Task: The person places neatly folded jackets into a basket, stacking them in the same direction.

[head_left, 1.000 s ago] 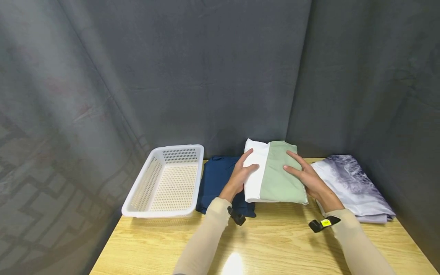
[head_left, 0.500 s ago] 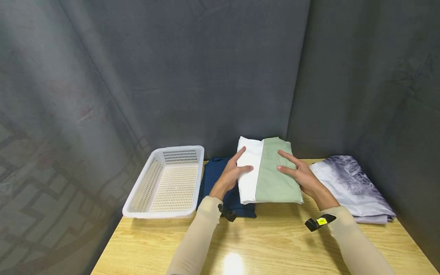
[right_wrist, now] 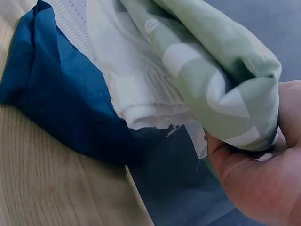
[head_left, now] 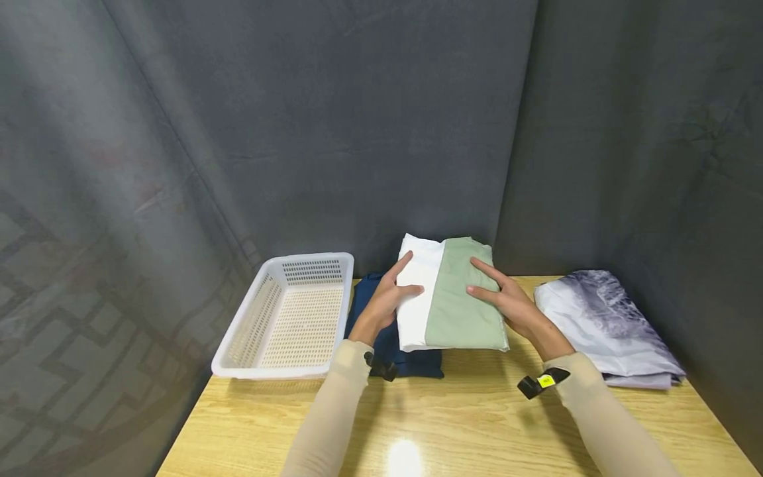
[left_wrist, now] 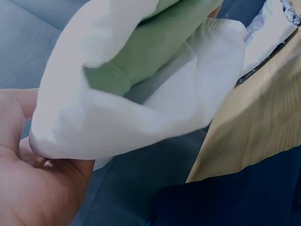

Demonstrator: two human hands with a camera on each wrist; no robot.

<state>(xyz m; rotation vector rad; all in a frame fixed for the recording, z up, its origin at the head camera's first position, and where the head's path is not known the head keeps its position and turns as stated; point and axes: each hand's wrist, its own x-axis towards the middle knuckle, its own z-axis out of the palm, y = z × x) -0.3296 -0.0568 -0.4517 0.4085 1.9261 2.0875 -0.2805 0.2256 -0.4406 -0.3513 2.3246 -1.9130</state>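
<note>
A folded bundle of soft white and pale-green fabric (head_left: 459, 315) is held clear of the wooden table (head_left: 465, 421) near its far edge, the left hand (head_left: 384, 299) pinching the white side and the right hand (head_left: 516, 306) the green side. The bundle is judged light, limp and not fragile, its gaping layers liable to slip apart unless gripped through every ply at both sides. A folded navy cloth (head_left: 420, 364) lies partly beneath, a white perforated plastic basket (head_left: 274, 373) raises its rim toward the left edge, and a folded white-and-grey-purple patterned cloth (head_left: 602, 331) lies near the right edge.
</note>
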